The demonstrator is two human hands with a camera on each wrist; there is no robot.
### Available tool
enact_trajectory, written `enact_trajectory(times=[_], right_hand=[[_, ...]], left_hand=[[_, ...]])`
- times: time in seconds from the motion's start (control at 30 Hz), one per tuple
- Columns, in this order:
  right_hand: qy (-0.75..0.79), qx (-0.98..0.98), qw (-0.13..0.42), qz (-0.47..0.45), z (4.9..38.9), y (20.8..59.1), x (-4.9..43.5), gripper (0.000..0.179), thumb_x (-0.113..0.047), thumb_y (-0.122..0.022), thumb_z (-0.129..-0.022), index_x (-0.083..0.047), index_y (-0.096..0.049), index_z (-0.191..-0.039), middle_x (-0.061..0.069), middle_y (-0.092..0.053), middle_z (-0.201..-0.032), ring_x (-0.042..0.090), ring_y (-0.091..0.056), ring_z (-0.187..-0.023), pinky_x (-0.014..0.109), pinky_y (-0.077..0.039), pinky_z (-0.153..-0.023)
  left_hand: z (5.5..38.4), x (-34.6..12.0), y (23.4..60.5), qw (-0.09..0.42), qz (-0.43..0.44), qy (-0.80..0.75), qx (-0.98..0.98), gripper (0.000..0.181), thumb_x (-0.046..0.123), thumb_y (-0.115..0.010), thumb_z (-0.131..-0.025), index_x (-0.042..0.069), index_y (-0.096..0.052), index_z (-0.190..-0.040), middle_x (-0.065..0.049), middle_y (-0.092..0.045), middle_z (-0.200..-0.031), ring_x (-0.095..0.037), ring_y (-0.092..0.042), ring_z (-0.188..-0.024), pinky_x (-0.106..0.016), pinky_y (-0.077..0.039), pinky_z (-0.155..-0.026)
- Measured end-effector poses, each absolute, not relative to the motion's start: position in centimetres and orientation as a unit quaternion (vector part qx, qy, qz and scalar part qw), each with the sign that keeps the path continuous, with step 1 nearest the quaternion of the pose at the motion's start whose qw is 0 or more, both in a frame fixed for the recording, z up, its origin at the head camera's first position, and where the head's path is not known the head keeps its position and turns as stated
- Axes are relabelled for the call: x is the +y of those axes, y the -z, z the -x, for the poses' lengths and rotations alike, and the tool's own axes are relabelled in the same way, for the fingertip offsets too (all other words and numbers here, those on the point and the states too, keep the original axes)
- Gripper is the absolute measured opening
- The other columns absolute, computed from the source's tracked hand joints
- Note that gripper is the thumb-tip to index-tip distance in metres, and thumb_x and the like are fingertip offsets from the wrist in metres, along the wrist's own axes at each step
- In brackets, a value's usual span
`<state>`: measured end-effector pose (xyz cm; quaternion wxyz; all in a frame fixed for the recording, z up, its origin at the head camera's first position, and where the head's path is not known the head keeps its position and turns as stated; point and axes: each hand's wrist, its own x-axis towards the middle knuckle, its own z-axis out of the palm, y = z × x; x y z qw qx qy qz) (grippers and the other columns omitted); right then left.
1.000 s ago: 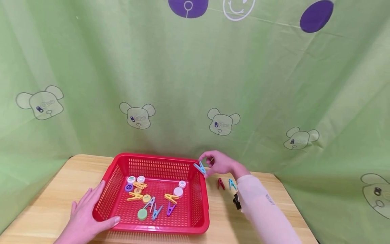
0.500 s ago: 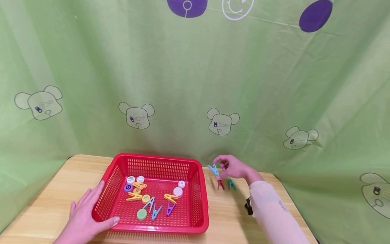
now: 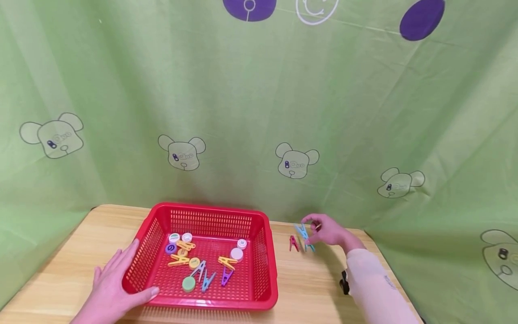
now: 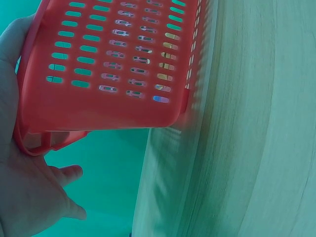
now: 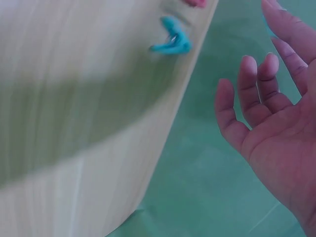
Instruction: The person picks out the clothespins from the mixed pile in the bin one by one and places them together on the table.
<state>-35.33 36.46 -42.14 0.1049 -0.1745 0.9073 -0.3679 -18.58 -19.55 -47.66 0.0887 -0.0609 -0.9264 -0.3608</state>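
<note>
The right hand (image 3: 328,231) pinches a light blue clip (image 3: 301,231) between thumb and fingertips, above the back of the table (image 3: 307,283). Just below this grip on the near side, a teal clip (image 3: 309,247) lies on the wood; whether the held clip touches it cannot be told. A red clip (image 3: 293,243) lies near, to the left of the grip. The tabletop is pale wood with a fine grain, and the right wrist view shows a broad shadow across it.

Well to the left of the grip stands a red basket (image 3: 210,208) with slotted walls, holding clips and round caps, among them a purple clip (image 3: 226,276) and a green cap (image 3: 188,284). The left hand (image 3: 111,288) rests on its near left corner, fingers stretched along the side and thumb laid over the front rim.

Behind the grip hangs a green curtain (image 3: 243,90) printed with bear faces and purple shapes; it surrounds the table at the back and sides. A pale sleeve (image 3: 376,288) covers the right forearm, on the grip's near right.
</note>
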Motion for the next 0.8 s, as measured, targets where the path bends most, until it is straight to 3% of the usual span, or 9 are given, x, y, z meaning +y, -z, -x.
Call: enact_trajectory(times=[0.33,0.8], right_hand=[[0.392,0.905,0.105,0.129,35.0,43.6,39.5,0.061,0.001,-0.084,-0.075,0.003,-0.056,-0.129,0.019,-0.050,-0.087,0.025,-0.046,-0.077,0.030,-0.043,-0.060],[0.377,0.920,0.090,0.062,34.3,46.1,42.2,0.061,-0.002,-0.086,-0.072,-0.002,-0.059,-0.127,0.020,-0.051,-0.093,0.025,-0.048,-0.081,0.036,-0.045,-0.068]], left_hand=[[18.7,-19.5,47.4,0.076,0.053,0.363,-0.927,0.126,0.058,-0.083,-0.072,0.014,-0.007,-0.162,-0.033,-0.024,-0.155,-0.057,-0.015,-0.137,-0.082,0.004,-0.099],[18.6,-19.3,47.6,0.083,0.056,0.366,-0.925,0.126,0.059,-0.083,-0.071,0.016,-0.007,-0.162,-0.031,-0.025,-0.155,-0.057,-0.015,-0.138,-0.082,0.004,-0.099]])
